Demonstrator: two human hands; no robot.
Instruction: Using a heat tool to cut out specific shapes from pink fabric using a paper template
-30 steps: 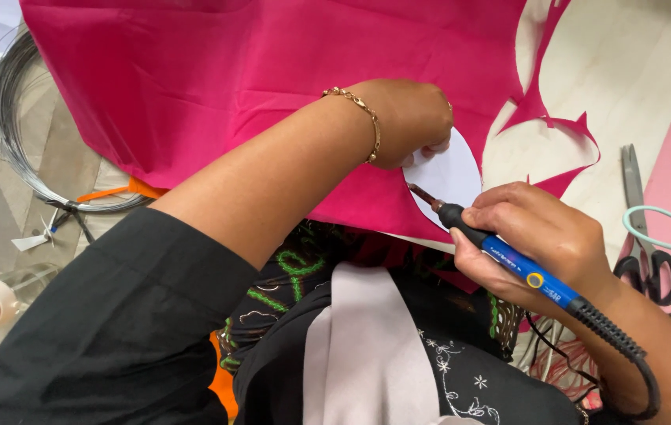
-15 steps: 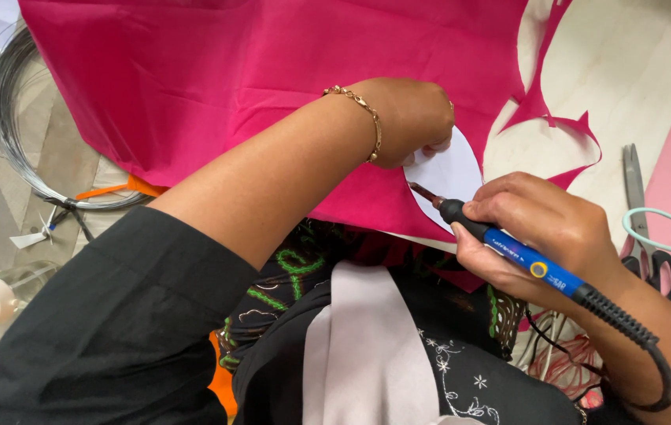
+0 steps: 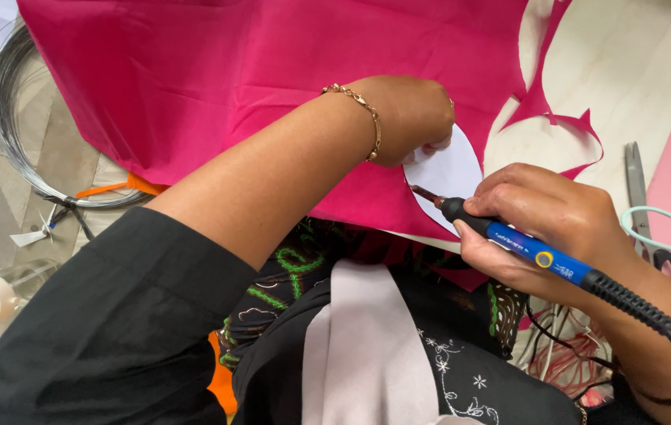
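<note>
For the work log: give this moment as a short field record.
Left hand: presses a white template onto pink fabric
Right hand: grips a blue corded hot-tip tool
Tool tip: at the template's edge
Surface: pale wooden table
Nearby: scissors on the right, wire coil on the left

Right hand (image 3: 548,228) shifted slightly up and left since 1.0 s ago; I see blue hot-knife tool (image 3: 536,256) lying flatter, its black cord (image 3: 666,330) swung lower, looping toward frame's right bottom corner. Tip moved little along white template (image 3: 449,169) edge.
</note>
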